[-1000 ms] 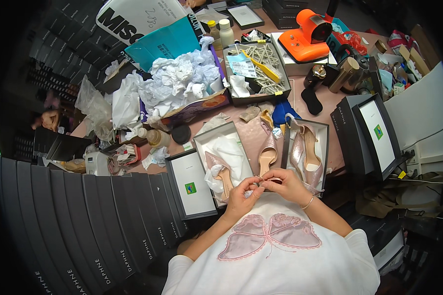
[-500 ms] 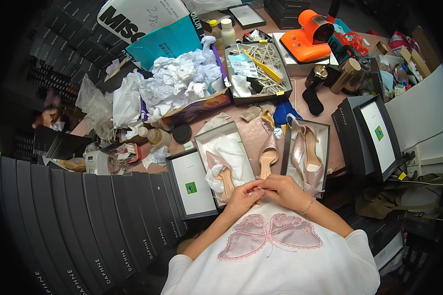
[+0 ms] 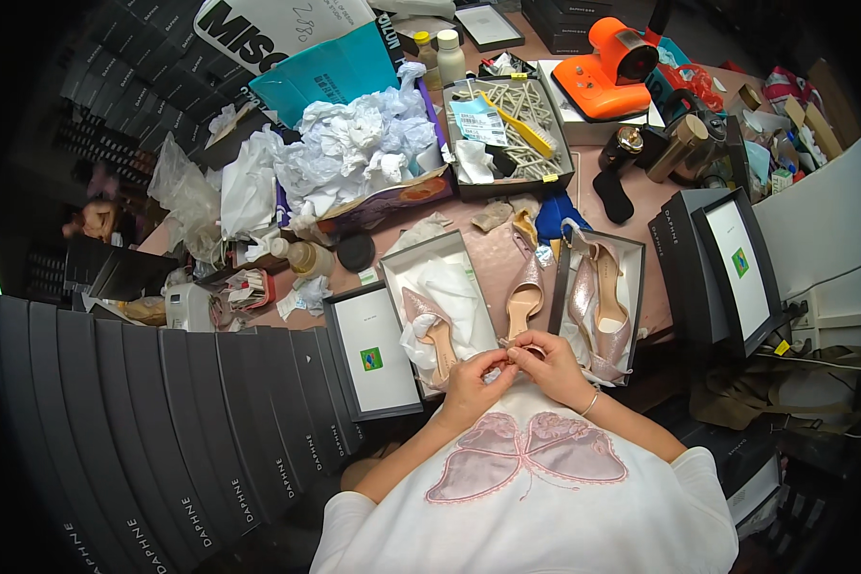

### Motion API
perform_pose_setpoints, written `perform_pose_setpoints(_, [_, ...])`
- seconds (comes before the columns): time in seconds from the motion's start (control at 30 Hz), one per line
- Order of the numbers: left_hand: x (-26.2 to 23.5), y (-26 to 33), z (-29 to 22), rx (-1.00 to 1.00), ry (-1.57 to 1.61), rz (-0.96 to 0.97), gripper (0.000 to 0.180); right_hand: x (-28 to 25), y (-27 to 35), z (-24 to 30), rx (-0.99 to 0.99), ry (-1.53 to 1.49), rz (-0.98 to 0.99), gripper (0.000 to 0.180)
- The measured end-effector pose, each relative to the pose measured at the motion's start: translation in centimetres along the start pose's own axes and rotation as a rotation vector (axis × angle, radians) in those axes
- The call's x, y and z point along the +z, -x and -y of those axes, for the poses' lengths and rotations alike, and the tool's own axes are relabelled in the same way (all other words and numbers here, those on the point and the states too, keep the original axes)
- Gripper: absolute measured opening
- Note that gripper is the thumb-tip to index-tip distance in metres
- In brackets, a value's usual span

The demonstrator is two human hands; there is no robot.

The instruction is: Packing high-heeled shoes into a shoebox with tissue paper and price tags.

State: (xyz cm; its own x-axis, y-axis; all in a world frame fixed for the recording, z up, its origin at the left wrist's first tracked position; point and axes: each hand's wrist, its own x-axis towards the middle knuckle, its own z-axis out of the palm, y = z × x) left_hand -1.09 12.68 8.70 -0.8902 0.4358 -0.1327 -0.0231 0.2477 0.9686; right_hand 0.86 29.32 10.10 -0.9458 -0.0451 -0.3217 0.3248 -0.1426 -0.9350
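Observation:
My left hand [image 3: 473, 387] and my right hand [image 3: 557, 370] meet in front of my shirt, fingertips pinched together at the heel end of a glittery pink high-heeled shoe [image 3: 524, 298]. Its pointed toe faces away from me; the fingers hide its back part and any strap there. Left of it, an open shoebox [image 3: 389, 271] holds another pink shoe [image 3: 437, 335] bedded on white tissue paper [image 3: 450, 287]. To the right, a second open box [image 3: 637, 277] contains a pair of similar pink shoes [image 3: 610, 311].
A grey lid [image 3: 354, 330] leans beside the left box, next to a long row of dark shoeboxes [image 3: 201, 430]. Farther back are a box of crumpled paper [image 3: 354, 143], a tray of pale sticks [image 3: 517, 105] with a yellow brush [image 3: 521, 129], and an orange device [image 3: 603, 81].
The fingers of my right hand have shifted slightly at the heel end of the shoe, now more bent. My hands stay together, and the view has moved a little.

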Motion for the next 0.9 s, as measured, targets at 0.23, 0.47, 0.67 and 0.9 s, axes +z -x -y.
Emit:
perform_pose_setpoints(0.23, [0.2, -0.1, 0.4, 0.066, -0.069, -0.097, 0.02, 0.0, 0.1, -0.6, -0.237, 0.261, 0.0, 0.014])
perform_pose_setpoints(0.47, [0.8, 0.4, 1.5, -0.155, 0.3, -0.076, 0.02, 0.5, 0.3, -1.0, 0.147, -0.526, 0.032, 0.009])
perform_pose_setpoints(0.67, [0.6, 0.2, 0.9, -0.279, 0.606, -0.043, 0.023, 0.1, -0.2, -2.1, 0.22, -0.785, 0.069, 0.011])
perform_pose_setpoints(0.9, [-0.5, -0.1, 2.1, -0.35, 0.96, 0.032, 0.026, -1.4, -1.0, -0.2, 0.16, -0.152, 0.144, 0.02])
